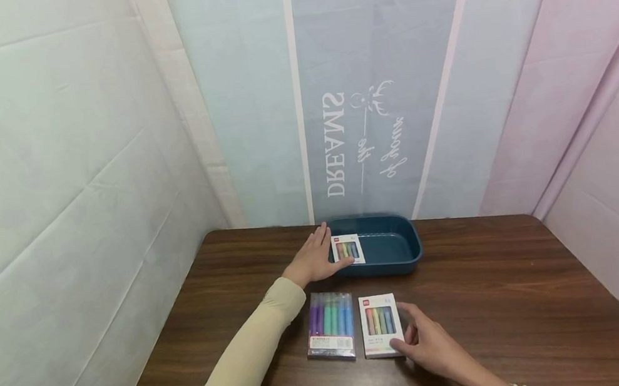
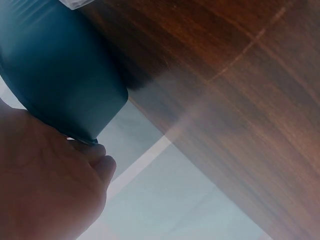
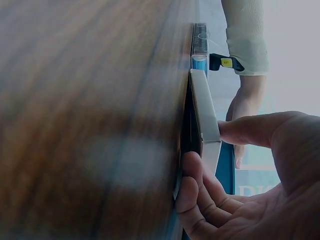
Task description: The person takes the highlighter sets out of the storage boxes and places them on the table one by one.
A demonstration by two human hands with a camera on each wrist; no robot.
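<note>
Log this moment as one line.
left hand: holds pen box at tray | right hand: grips white pen box on table

Landmark: blue tray (image 1: 401, 252) at the table's far edge.
Right of tray: bare table (image 1: 523, 284), open passage.
Near side of tray: two marker packs (image 1: 330, 325) (image 1: 380, 324) lying side by side.
Behind tray: curtain wall (image 1: 369, 117) close.
</note>
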